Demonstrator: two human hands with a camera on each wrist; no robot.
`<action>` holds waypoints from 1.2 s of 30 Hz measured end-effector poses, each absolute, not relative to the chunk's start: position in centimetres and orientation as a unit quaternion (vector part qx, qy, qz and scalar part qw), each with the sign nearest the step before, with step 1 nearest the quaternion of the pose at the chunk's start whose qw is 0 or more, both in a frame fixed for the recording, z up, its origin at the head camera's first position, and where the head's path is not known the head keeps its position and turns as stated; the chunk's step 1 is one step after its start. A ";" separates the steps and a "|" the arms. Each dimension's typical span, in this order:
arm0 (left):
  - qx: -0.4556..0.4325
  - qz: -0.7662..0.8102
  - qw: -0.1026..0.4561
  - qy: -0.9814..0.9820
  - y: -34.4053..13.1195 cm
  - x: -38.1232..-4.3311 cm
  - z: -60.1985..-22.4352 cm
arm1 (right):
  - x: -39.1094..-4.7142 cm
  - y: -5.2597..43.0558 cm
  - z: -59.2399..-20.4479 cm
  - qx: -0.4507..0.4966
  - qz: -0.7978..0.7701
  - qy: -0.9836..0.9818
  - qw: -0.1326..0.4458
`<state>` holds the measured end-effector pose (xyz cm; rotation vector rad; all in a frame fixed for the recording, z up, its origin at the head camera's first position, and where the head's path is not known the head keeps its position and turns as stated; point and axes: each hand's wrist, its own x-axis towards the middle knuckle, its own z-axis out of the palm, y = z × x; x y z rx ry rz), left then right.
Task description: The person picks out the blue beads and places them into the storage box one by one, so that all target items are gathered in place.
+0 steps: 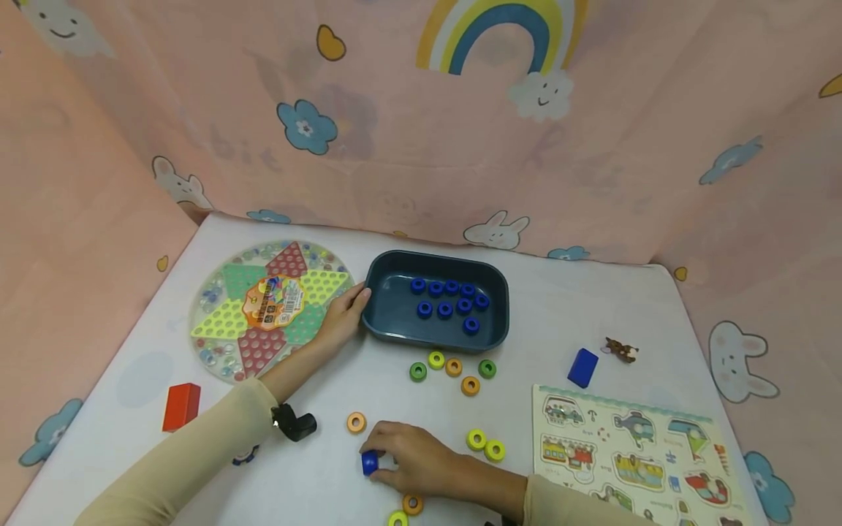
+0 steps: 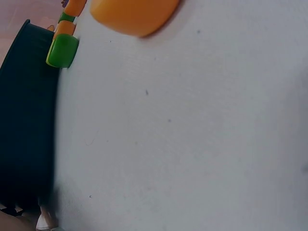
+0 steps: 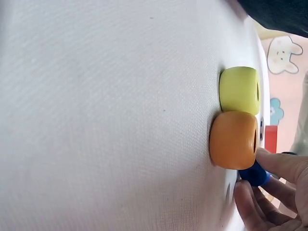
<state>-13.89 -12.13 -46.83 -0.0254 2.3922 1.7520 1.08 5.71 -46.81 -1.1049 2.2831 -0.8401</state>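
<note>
My left hand [image 1: 343, 318] grips the left end of a dark teal tray [image 1: 434, 337], thumb at the rim. Inside the tray lie several blue ring beads [image 1: 444, 310], towards its right side. Between thumb and fingers my right hand [image 1: 416, 456] pinches another blue bead [image 1: 370, 462], low over the table's front part. The right wrist view shows this blue bead [image 3: 255, 174] partly hidden behind an orange bead [image 3: 234, 140], which touches a yellow bead [image 3: 239, 89]. In the left wrist view the tray's side [image 2: 26, 120] stands at the left edge.
Green, yellow and orange beads [image 1: 454, 367] lie before the tray; two yellow beads [image 1: 485, 444] sit right of my right hand. A Chinese checkers board [image 1: 224, 321] and red block [image 1: 181, 407] are left. A blue block [image 1: 582, 367], small brown figure [image 1: 621, 350] and picture board [image 1: 595, 409] are right.
</note>
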 end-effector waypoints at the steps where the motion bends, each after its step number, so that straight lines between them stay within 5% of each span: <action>1: -0.007 0.590 0.088 0.803 -12.1 -13.9 -46.8 | 1.1 5.7 -46.8 -0.400 -0.312 0.829 0.234; 25: 0.013 0.606 0.067 0.792 -12.3 -14.0 -47.4 | -6.0 6.8 -42.7 -0.254 -0.560 0.783 0.100; 36: 0.014 0.599 0.065 0.798 -12.3 -14.1 -47.3 | -11.8 7.8 -42.6 -0.223 -0.512 0.828 0.049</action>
